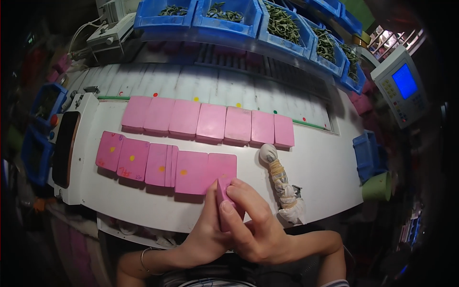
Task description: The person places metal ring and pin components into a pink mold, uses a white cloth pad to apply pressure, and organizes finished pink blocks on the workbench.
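Both hands are at the lower centre of the frame. The left hand (pixel 203 237) and the right hand (pixel 260 227) together grip a bright pink, flat-sided block (pixel 221 195), held on edge between the fingers. The block stands in front of the right end of the nearer row of pink blocks (pixel 191 177); contact with that row cannot be determined. Several blocks in this row bear yellow dots, and narrow slices show near its middle.

A farther row of paler pink blocks (pixel 210 122), seven in count, lies across the centre of the frame. Both rows rest on a smooth white tabletop (pixel 325 177). Right of the hands, a tool wrapped in white cloth and bound with tan bands (pixel 282 189) lies at a slant, its rounded end near the farther row.

Blue plastic bins (pixel 224 27) containing green curved pieces (pixel 282 24) line the upper edge. A pale console with a lit blue screen (pixel 389 91) occupies the upper right.
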{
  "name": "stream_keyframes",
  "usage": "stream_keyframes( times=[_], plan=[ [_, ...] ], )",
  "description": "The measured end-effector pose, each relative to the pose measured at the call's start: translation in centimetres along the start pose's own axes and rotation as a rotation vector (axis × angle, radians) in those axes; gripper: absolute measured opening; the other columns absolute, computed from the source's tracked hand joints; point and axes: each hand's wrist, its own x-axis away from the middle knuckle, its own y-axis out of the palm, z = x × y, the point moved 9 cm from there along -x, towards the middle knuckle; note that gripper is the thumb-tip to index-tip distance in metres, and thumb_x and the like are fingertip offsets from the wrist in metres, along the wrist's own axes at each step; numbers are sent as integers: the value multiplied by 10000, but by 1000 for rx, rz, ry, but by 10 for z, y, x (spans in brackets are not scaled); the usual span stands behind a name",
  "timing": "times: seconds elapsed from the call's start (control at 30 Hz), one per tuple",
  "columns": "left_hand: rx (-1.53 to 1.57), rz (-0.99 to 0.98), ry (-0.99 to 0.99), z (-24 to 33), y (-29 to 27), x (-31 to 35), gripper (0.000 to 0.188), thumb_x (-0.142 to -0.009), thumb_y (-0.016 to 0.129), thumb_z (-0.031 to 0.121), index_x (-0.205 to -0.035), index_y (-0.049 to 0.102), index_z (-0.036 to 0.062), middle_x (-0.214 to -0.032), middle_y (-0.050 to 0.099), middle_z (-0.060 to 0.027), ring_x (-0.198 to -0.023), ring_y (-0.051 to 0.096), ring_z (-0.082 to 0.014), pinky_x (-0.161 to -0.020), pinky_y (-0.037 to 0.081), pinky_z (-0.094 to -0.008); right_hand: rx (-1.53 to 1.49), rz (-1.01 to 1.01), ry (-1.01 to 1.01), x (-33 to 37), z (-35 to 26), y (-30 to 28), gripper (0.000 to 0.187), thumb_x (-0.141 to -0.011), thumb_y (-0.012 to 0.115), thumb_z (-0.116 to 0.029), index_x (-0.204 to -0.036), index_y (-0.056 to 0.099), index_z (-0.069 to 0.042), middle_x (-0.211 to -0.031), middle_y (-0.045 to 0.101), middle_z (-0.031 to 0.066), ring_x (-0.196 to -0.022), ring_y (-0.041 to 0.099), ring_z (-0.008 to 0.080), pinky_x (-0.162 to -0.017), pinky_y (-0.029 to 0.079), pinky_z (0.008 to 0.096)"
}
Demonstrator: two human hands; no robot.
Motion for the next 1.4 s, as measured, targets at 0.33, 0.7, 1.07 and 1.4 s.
stream_keyframes(
  times=[0.33, 0.7, 1.07, 1.4],
  plan=[
    [169, 298, 14, 3, -11, 14, 185, -921, 503, 128, -1069, 433, 42, -847, 505, -13, -703, 479, -68, -600, 405, -194, 16, 22, 17, 8, 2, 7, 386, -756, 578, 17, -1131, 539, 97, -1122, 479, 230, -996, 550, 361, -844, 505, 360],
    [543, 260, -69, -13, -22, 14, 824, -827, 372, 672, -1301, 324, -1, -1103, 505, -125, -1003, 539, -245, -878, 460, -376, 65, 138, -80, 23, -27, -15, 489, -608, 818, -292, -1012, 630, -91, -892, 532, 53, -774, 557, 240, -604, 456, 326],
    [399, 149, 32, 3, -30, 12, 660, -934, 336, 522, -1007, 561, -94, -843, 601, -122, -726, 579, -160, -697, 495, -283, -610, -312, 417, 16, 11, 5, 447, -740, 617, 58, -1174, 522, 5, -842, 623, 134, -670, 630, 214, -587, 492, 287],
    [96, 173, 110, 20, -35, 16, 499, -973, 329, 350, -958, 598, -69, -796, 623, -101, -680, 564, -123, -616, 446, -246, -349, 90, 313, 5, 21, 1, 410, -736, 646, 47, -1130, 536, 46, -720, 571, 123, -549, 586, 205, -471, 454, 254]
  ],
)
